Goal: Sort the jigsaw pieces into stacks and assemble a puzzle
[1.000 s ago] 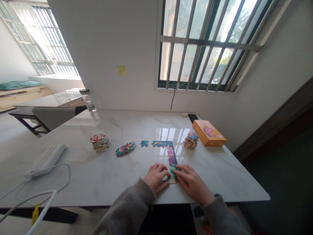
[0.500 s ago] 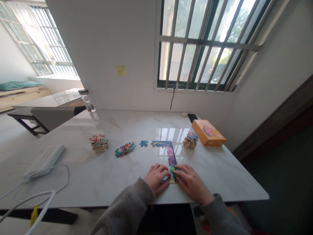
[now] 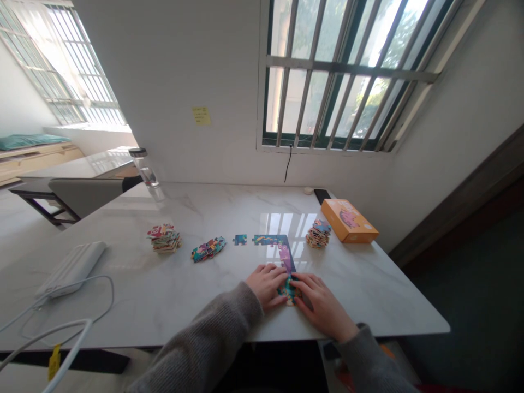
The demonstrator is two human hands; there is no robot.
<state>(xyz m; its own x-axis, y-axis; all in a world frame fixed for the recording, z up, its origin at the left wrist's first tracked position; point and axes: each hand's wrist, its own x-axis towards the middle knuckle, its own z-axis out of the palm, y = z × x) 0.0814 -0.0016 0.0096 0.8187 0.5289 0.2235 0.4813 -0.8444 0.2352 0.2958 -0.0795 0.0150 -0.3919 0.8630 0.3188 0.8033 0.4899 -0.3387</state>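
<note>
A strip of joined jigsaw puzzle pieces (image 3: 285, 254) bends at its far right corner and runs down toward me, purple in the middle and green at the near end. My left hand (image 3: 267, 285) lies over the left side of the near end, fingers stretched out and partly covering it. From the right, my right hand (image 3: 323, 304) touches the same end with its fingertips, fingers extended. Whether either hand pinches a single piece is hidden. A loose puzzle piece (image 3: 240, 239) sits left of the strip's top end, apart from it.
A spread heap of puzzle pieces (image 3: 208, 249) lies left, with a piece stack (image 3: 164, 238) beyond it. Another piece stack (image 3: 318, 234) stands right, beside the orange box (image 3: 349, 221). A phone (image 3: 321, 195), bottle (image 3: 144, 168) and white power strip (image 3: 73, 268) with cables are farther out.
My left hand has shifted slightly up and right, its fingers now flatter over the strip. My right hand has barely moved. The pieces elsewhere lie as before.
</note>
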